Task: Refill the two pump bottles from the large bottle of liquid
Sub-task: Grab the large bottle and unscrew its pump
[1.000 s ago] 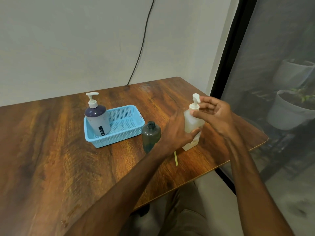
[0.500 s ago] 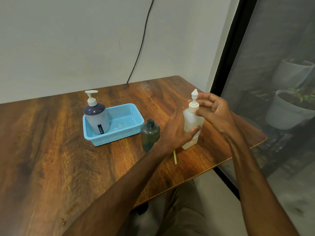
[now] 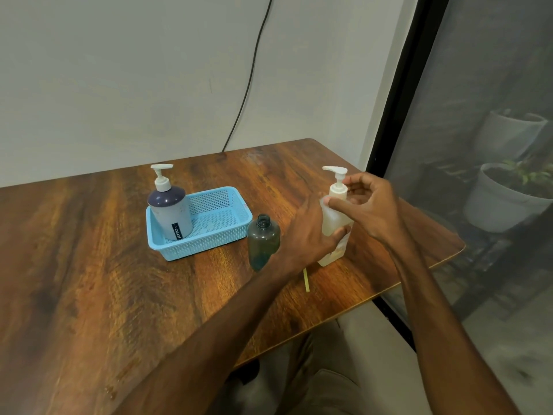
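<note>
Left hand grips the body of the white pump bottle. Right hand has thumb and fingers curled round its pump collar. The bottle stands upright on the wooden table, near the right edge. An uncapped dark green bottle stands just left of the left hand. Further left, a grey pump bottle stands in a blue basket.

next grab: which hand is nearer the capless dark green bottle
Left hand: grips the cream pump bottle beside the dark green bottle; right hand farther, at the pump.
</note>
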`<state>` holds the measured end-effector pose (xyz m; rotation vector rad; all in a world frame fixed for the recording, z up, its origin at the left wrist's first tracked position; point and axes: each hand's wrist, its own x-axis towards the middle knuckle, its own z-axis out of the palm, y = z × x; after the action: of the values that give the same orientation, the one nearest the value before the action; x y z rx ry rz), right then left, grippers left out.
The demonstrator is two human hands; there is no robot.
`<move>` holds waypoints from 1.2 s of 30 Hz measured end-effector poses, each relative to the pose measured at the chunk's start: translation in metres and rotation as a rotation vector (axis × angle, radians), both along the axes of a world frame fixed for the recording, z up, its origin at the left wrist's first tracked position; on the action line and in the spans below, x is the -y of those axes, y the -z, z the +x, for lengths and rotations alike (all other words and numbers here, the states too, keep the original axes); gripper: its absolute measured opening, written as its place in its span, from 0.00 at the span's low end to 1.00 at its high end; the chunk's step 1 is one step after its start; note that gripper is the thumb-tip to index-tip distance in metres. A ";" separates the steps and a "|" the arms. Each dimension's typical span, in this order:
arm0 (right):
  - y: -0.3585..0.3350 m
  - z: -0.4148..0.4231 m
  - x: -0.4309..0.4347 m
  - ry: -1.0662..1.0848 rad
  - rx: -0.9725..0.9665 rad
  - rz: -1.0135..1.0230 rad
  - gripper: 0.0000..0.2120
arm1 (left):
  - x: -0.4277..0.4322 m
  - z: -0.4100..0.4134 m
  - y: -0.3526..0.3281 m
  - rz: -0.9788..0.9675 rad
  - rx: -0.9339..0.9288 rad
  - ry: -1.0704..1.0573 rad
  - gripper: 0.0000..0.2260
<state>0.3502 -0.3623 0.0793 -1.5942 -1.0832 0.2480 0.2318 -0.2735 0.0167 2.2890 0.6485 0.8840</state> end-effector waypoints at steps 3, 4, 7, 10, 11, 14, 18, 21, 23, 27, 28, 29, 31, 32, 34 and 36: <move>-0.002 0.002 0.000 -0.008 0.027 -0.021 0.23 | 0.000 0.000 0.002 -0.006 -0.009 -0.011 0.34; -0.002 0.003 0.000 -0.023 0.035 -0.029 0.22 | 0.000 0.001 0.002 -0.005 -0.012 -0.017 0.34; -0.011 0.005 0.002 -0.066 0.057 0.045 0.18 | -0.002 0.001 0.004 0.013 0.003 -0.028 0.34; -0.028 0.011 0.001 -0.056 0.116 0.089 0.18 | -0.003 0.001 0.007 0.017 -0.001 -0.026 0.35; -0.034 0.014 0.000 -0.046 0.143 0.082 0.19 | -0.004 0.002 0.008 0.016 -0.002 -0.023 0.35; -0.050 0.018 -0.001 -0.054 0.198 0.050 0.20 | -0.005 0.003 0.010 0.001 -0.001 -0.023 0.36; -0.060 0.022 0.002 -0.125 0.109 0.074 0.20 | -0.005 0.004 0.012 -0.012 0.015 -0.026 0.36; -0.062 0.022 0.004 -0.138 0.094 0.092 0.20 | -0.005 0.004 0.012 -0.018 0.022 -0.018 0.36; -0.063 0.022 0.006 -0.131 0.078 0.107 0.19 | -0.004 0.004 0.012 -0.020 0.023 -0.018 0.35; -0.062 0.018 0.009 -0.054 0.108 0.114 0.17 | -0.005 0.003 0.011 -0.027 0.027 -0.017 0.35; -0.061 0.017 0.009 -0.025 0.105 0.131 0.18 | -0.005 0.003 0.011 -0.030 0.027 -0.016 0.35; -0.061 0.015 0.010 0.011 0.101 0.150 0.18 | -0.005 0.004 0.011 -0.031 0.027 -0.013 0.35; -0.060 0.012 0.011 0.050 0.099 0.182 0.19 | -0.005 0.004 0.011 -0.028 0.025 -0.004 0.35; -0.060 0.010 0.012 0.055 0.102 0.189 0.19 | -0.006 0.003 0.011 -0.028 0.023 -0.004 0.35; -0.062 0.005 0.012 0.074 0.101 0.200 0.18 | -0.006 0.003 0.011 -0.034 0.021 -0.003 0.35; -0.065 0.003 0.013 0.108 0.094 0.233 0.19 | -0.006 0.003 0.011 -0.041 0.020 0.004 0.35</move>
<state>0.3527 -0.3753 0.1447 -1.4599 -1.0530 -0.0262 0.2347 -0.2675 0.0056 2.2410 0.6475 0.8830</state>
